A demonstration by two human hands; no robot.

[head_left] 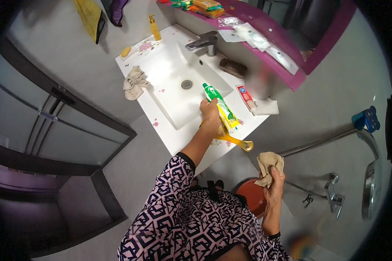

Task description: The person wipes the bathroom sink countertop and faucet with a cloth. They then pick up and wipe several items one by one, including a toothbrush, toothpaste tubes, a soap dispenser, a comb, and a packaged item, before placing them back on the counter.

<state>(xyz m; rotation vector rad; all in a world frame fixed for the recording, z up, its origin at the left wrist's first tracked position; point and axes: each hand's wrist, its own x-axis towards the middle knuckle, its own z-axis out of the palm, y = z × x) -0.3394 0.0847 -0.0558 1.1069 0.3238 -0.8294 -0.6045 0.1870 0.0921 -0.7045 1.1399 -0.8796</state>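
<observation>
Over the right side of the white sink point(170, 112), my left hand point(211, 114) is closed around a green and yellow toothpaste tube point(222, 108). Below that hand lies a yellow-handled object point(239, 142) on the counter corner; its other end is hidden by my hand and the tube. Off the counter to the right, my right hand point(274, 185) grips a crumpled beige cloth point(270, 166). A red and white toothpaste box point(246, 98) and a folded white cloth point(265, 107) rest on the counter right of the tube.
A grey faucet point(204, 42) and a brown brush-like block point(233, 68) stand behind the basin. Another rag point(136, 82), yellow soap point(126, 51) and a yellow pump bottle point(154, 28) sit at the left. Below is a red-brown bucket point(251, 198); a shower mixer point(334, 195) is on the right wall.
</observation>
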